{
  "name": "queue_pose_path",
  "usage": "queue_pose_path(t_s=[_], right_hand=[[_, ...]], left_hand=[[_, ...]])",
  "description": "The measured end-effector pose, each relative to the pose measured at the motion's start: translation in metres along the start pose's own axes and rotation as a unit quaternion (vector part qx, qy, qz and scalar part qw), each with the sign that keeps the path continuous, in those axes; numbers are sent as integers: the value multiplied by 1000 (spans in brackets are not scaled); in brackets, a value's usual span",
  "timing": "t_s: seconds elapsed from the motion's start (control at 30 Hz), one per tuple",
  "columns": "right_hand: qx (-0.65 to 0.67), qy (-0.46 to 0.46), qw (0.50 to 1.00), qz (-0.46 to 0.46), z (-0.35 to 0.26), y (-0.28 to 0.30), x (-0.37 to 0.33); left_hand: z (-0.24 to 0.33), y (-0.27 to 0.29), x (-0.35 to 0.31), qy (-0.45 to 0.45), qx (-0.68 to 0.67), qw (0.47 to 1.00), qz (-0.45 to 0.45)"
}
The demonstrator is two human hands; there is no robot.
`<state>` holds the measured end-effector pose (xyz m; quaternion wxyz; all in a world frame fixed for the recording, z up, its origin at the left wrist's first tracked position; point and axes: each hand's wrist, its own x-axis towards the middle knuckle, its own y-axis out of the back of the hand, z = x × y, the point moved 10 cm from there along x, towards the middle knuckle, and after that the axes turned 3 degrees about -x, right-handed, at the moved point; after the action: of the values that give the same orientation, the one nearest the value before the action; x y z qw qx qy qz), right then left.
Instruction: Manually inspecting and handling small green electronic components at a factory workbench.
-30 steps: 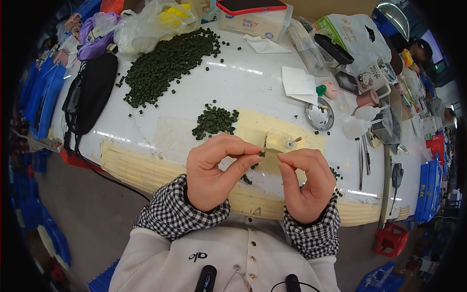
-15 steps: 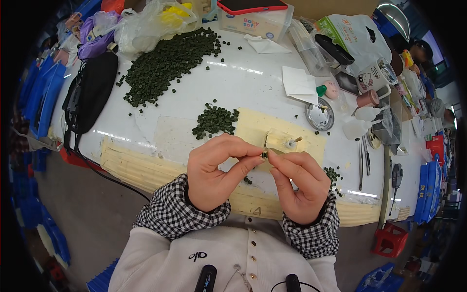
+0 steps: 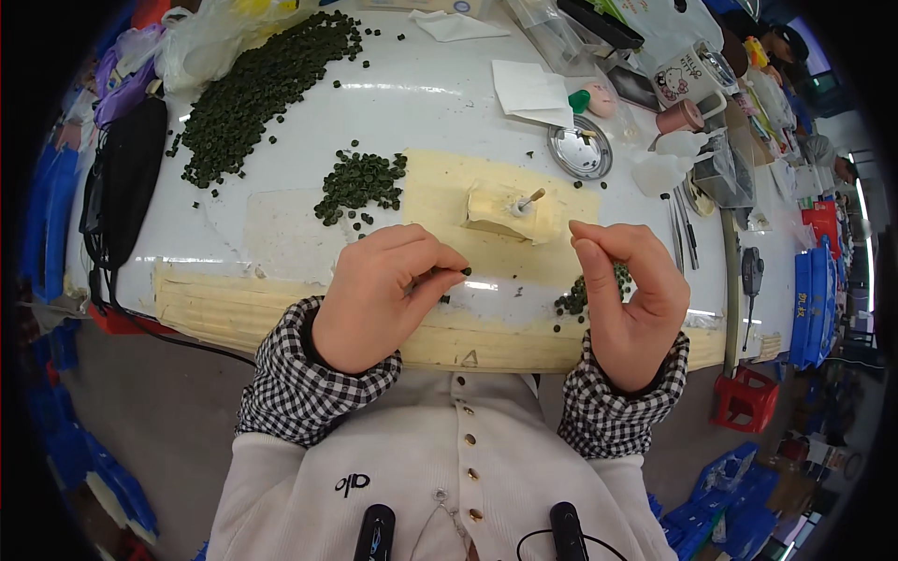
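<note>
Left hand [image 3: 374, 294]: Thumb and forefinger pinch one dark green pellet [image 3: 467, 271] on the near side of the cream peg block [image 3: 488, 208], slightly to its left.
Right hand [image 3: 641, 299]: Narrowly spaced thumb and forefinger tips hang just right of the block; from where I stand, I cannot tell whether anything fine sits between them.
Pellets: A small pile [image 3: 360, 187] lies left of the block, a large heap [image 3: 271, 93] beyond it at far left, a loose cluster [image 3: 573, 301] at near right.
Beyond the block: A round metal dish [image 3: 565, 162], to the right.
</note>
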<state>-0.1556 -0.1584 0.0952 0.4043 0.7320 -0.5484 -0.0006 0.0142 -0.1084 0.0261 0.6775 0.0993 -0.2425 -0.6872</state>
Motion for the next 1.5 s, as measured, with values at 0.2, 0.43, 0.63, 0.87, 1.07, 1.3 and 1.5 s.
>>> queue_pose_path(t_s=[0.2,0.43,0.63,0.87,1.07,1.3,1.5], right_hand=[[-133,5,983,-126,18,-7,-24],[-168,-42,969,-176,36,-15,-44],[-161,-56,975,-146,36,-24,-42],[-141,-49,981,-123,34,-24,-42],[-37,-65,995,-59,34,-10,-46],[57,-99,993,-38,25,-10,-39],[165,-91,980,-60,11,-31,-21]], left_hand=[[4,18,-2,-26,18,999,39],[-9,72,-16,9,62,982,176],[-17,80,-20,10,142,973,181],[-29,65,-19,56,182,974,124],[-29,65,-19,73,170,975,121],[2,48,-19,49,-98,987,120],[19,5,-4,31,-346,938,9]])
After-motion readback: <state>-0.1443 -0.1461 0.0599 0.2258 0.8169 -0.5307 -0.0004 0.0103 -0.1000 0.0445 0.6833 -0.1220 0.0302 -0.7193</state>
